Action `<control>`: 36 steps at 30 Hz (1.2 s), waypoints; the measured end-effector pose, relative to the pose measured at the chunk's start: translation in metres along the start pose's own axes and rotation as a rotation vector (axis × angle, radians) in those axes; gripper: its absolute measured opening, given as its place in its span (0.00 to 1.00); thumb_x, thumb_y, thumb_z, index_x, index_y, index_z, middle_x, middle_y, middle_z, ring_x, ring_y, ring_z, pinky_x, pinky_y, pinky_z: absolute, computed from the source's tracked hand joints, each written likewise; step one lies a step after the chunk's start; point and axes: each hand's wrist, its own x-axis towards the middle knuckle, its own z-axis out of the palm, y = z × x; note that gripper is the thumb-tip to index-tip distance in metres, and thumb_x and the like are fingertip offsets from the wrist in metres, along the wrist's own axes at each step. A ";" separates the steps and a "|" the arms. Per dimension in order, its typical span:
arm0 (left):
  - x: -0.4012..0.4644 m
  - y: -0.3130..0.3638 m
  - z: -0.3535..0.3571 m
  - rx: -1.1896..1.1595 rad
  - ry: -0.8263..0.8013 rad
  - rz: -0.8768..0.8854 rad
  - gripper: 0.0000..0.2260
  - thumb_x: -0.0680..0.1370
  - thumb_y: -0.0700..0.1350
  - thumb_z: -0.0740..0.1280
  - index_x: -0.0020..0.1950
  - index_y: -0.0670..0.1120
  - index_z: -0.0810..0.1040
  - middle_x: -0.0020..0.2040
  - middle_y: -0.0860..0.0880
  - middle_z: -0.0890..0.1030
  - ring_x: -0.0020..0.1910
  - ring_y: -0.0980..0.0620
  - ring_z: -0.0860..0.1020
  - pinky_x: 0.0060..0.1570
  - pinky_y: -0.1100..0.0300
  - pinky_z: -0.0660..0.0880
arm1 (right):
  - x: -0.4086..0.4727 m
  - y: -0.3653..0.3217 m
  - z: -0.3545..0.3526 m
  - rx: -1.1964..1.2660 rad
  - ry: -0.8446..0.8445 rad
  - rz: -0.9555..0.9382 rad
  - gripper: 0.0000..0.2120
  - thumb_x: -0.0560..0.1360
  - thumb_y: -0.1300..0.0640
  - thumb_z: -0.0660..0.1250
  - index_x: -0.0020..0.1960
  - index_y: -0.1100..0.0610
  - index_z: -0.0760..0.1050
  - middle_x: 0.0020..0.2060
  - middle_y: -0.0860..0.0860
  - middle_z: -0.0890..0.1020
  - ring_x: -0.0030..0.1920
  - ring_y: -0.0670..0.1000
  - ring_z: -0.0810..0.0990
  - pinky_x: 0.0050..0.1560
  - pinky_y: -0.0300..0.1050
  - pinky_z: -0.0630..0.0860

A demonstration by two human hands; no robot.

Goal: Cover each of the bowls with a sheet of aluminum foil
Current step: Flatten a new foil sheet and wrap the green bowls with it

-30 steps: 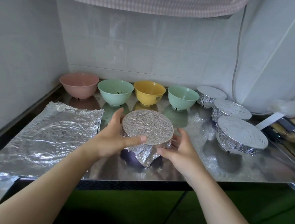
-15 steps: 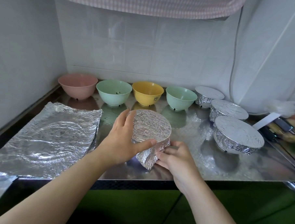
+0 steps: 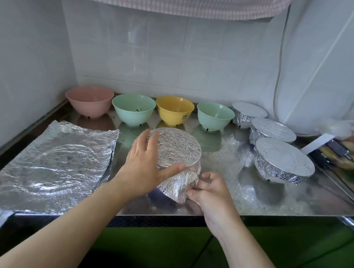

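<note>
A foil-wrapped bowl is tilted toward the right near the counter's front edge. My left hand grips its left side, fingers over the top and thumb along the rim. My right hand presses loose foil against the bowl's lower right side with curled fingers. Along the back wall stand uncovered bowls: pink, green, yellow, green. Three covered bowls sit at the right. Flat foil sheets lie at the left.
The steel counter ends in a front edge just under my hands. A cable hangs down the right wall. Chargers and a white strip lie at the far right. A cloth-edged shelf hangs overhead.
The bowl has gone from level to tilted right. My left hand has slid further over its top, and my right hand has moved under its lower side, pressing the foil in.
</note>
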 end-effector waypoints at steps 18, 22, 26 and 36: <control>0.002 0.000 -0.001 0.030 -0.039 -0.020 0.59 0.66 0.84 0.55 0.85 0.47 0.50 0.85 0.42 0.49 0.84 0.42 0.48 0.81 0.41 0.53 | -0.007 -0.011 0.007 0.210 -0.078 0.065 0.22 0.78 0.79 0.67 0.64 0.59 0.69 0.48 0.56 0.89 0.46 0.56 0.90 0.51 0.67 0.85; 0.001 0.001 -0.002 0.033 -0.048 -0.021 0.57 0.67 0.82 0.58 0.85 0.47 0.50 0.85 0.42 0.49 0.84 0.43 0.47 0.81 0.42 0.52 | -0.007 -0.005 0.009 0.063 0.016 -0.014 0.25 0.77 0.74 0.70 0.62 0.52 0.65 0.44 0.50 0.89 0.46 0.53 0.88 0.44 0.50 0.84; 0.002 -0.001 0.000 0.023 -0.032 -0.014 0.61 0.63 0.84 0.53 0.85 0.47 0.49 0.85 0.42 0.49 0.84 0.44 0.46 0.81 0.43 0.51 | -0.017 -0.006 0.006 -0.085 -0.003 -0.124 0.28 0.69 0.62 0.77 0.60 0.50 0.64 0.46 0.52 0.87 0.48 0.53 0.86 0.56 0.58 0.84; 0.003 0.000 0.000 0.023 -0.041 -0.019 0.59 0.66 0.84 0.55 0.85 0.47 0.49 0.85 0.43 0.48 0.84 0.44 0.46 0.80 0.43 0.52 | -0.019 -0.010 0.023 -0.427 0.065 -0.159 0.24 0.64 0.39 0.79 0.48 0.42 0.66 0.42 0.50 0.79 0.37 0.62 0.85 0.42 0.64 0.84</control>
